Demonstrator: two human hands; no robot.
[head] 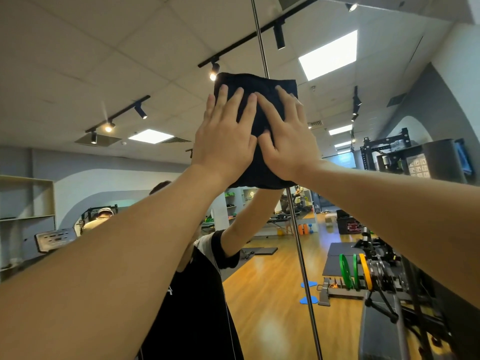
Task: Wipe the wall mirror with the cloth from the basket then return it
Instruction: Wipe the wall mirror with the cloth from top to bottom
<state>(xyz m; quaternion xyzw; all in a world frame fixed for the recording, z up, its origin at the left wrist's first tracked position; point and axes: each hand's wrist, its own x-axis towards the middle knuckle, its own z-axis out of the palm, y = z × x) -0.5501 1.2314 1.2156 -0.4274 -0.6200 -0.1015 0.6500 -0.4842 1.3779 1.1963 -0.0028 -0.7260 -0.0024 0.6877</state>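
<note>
Pressing the dark folded cloth flat on the wall mirror across its vertical seam, your left hand and right hand lay side by side, fingers straight and slightly spread, long axis upright, neither hand nearer.

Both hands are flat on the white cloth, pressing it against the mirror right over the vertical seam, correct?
Not quite: the cloth is black, not white. The head view shows the left hand and right hand flat on it, pressing it against the mirror over the vertical seam.
</note>
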